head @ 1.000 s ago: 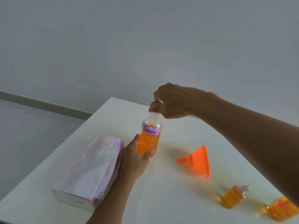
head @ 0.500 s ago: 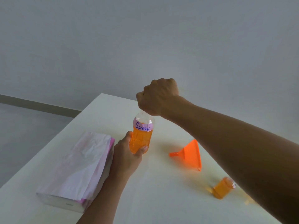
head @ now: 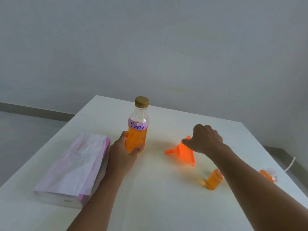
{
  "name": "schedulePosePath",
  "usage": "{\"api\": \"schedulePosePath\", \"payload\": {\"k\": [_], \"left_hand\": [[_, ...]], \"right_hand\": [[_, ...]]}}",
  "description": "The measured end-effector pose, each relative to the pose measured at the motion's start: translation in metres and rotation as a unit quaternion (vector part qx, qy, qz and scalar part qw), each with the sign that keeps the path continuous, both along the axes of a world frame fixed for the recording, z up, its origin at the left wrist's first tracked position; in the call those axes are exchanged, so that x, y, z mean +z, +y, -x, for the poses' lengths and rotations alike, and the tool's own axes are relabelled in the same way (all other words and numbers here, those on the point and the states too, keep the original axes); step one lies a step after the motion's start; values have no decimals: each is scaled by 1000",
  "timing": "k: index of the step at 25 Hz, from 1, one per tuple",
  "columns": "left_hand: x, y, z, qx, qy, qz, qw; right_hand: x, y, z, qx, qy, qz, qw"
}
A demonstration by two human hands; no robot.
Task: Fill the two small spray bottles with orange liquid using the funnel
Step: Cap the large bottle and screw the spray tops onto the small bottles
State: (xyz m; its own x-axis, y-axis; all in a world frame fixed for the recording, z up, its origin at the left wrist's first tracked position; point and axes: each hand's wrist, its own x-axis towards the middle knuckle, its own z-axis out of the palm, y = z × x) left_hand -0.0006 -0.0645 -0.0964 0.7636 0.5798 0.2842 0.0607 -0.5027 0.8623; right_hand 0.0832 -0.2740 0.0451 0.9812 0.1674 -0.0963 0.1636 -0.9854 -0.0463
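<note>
Bottle [head: 135, 142] in left hand [head: 121, 154], pink label [head: 138, 125] with handwritten "Spray".

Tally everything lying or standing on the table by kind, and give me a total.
Large bottle labelled "Spray": 1
Small spray bottles: 2
Funnel: 1
Tissue pack: 1
Total: 5
</note>
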Motion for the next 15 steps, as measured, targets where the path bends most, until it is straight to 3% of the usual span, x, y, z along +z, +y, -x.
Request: {"api": "schedulePosePath", "payload": {"k": [5,10,15], "left_hand": [[3,-1,1,-15,-15,10,1000],[2,-1,-1,-25,-40,13,999],[-1,2,-1,-21,-14,-5,1000]], "right_hand": [[-20,12,-23,63,0,-98,993],[-16,36,-49,224,24,-76,971],[-29,36,-64,231,10,-104,967]]}}
